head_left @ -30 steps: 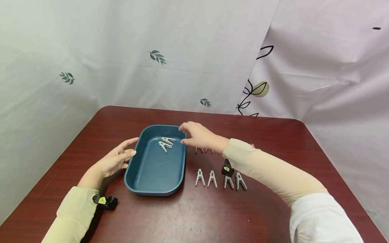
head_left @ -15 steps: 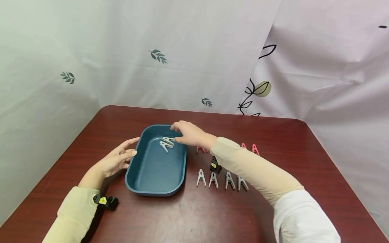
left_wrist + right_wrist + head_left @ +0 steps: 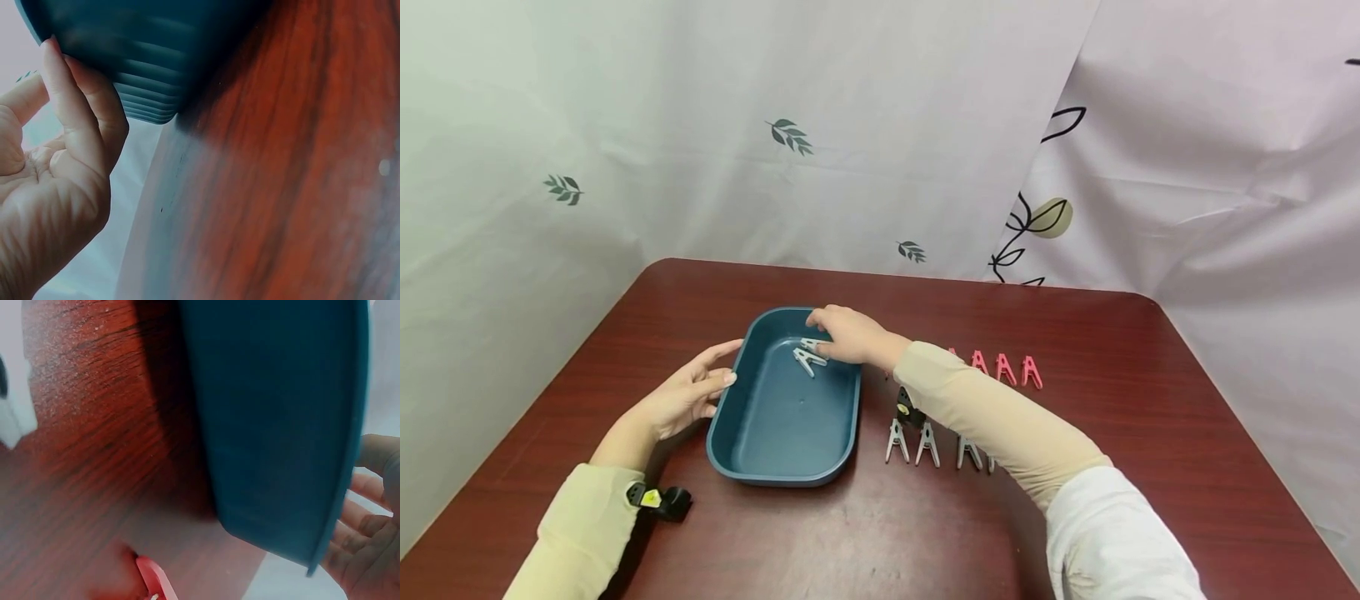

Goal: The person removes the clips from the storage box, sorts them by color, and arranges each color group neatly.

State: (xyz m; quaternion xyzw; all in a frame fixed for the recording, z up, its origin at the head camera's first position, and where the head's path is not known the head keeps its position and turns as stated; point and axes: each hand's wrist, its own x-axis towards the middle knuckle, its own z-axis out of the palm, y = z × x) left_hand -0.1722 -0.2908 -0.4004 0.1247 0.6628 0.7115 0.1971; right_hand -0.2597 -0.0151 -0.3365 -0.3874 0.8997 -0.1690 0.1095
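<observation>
A deep blue tray (image 3: pixel 782 433) stands on the table, with two pale clothes pegs (image 3: pixel 808 361) lying inside toward its far end. At its left side is my left hand (image 3: pixel 681 398); the left wrist view shows fingertips against the tray's outer wall (image 3: pixel 144 56). My right hand (image 3: pixel 853 336) reaches over the tray's right rim, its fingers loosely bent above the pegs. The fingertips partly cover one peg, and I see nothing held between them. In the right wrist view, this hand (image 3: pixel 372 544) lies beyond the tray's rim.
Right of the tray, several grey pegs (image 3: pixel 927 444) form a near row, partly under the right sleeve. Farther back runs a row of red pegs (image 3: pixel 1005 368), some hidden by the forearm. The reddish-brown table (image 3: pixel 1150 467) meets a white curtain (image 3: pixel 865 125) behind.
My right hand has moved left, from the tray's right rim to over the pegs inside. More red pegs show behind the forearm. The left hand has stayed in place.
</observation>
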